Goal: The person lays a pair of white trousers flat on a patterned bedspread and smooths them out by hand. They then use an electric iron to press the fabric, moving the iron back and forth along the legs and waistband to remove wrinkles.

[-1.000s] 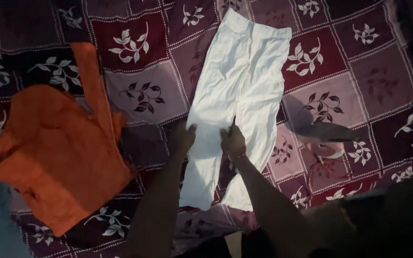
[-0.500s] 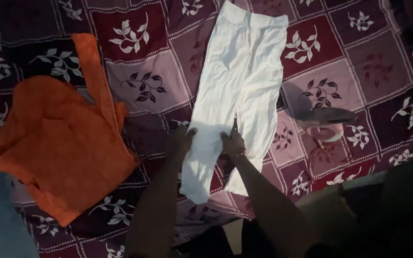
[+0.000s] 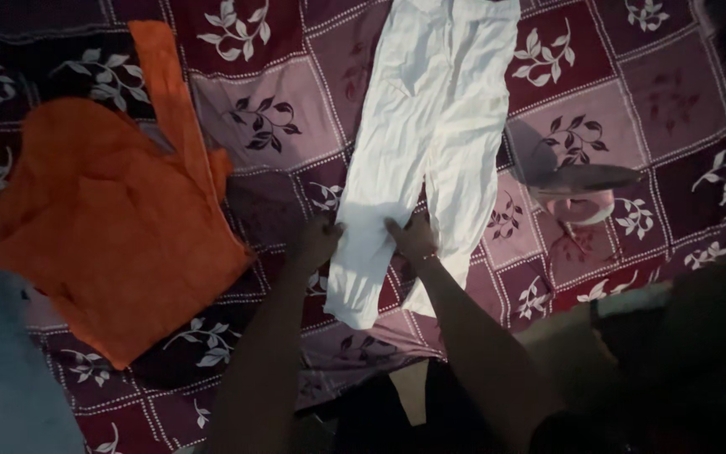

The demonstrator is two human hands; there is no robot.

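Trousers (image 3: 430, 143), white and laid out flat, run from the top edge of the view down to the middle, waist at twelve o'clock and leg ends at six. Both hands press on the left-hand leg near its lower part. The left hand (image 3: 317, 241) sits at the leg's outer edge, at nine o'clock of it, fingers bent onto the cloth. The right hand (image 3: 413, 238) lies on the inner edge, at three o'clock, by the gap between the two legs; whether either hand pinches the cloth or only rests on it I cannot tell. Under everything spreads a maroon patchwork bedspread (image 3: 270, 118) with white leaf prints. At nine o'clock of the hands lies a crumpled orange garment (image 3: 111, 219), well apart from the trousers. At three o'clock a pink iron (image 3: 581, 192) rests on the bedspread, just beside the other leg.
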